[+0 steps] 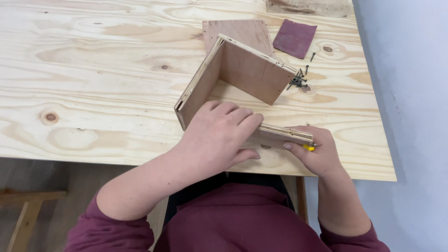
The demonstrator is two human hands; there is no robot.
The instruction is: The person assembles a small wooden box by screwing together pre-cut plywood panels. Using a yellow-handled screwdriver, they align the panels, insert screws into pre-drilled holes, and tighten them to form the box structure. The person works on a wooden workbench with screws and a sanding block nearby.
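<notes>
Head view: left hand [218, 135] flat, fingers together, pressing plywood box [242, 79] on bench [93, 70]; right hand [317, 151] fingers clamped on yellow tool [309, 147] at panel end; screws [298, 80] nearby.

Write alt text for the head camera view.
Left hand presses a plywood panel against a three-sided plywood box on a pine table; right hand holds something yellow. Dark screws and sandpaper lie behind.

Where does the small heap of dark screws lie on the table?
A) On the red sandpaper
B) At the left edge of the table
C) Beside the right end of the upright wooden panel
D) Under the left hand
C: the screws lie on the table right beside the right end of the upright wooden panel, apart from the sandpaper.
</notes>
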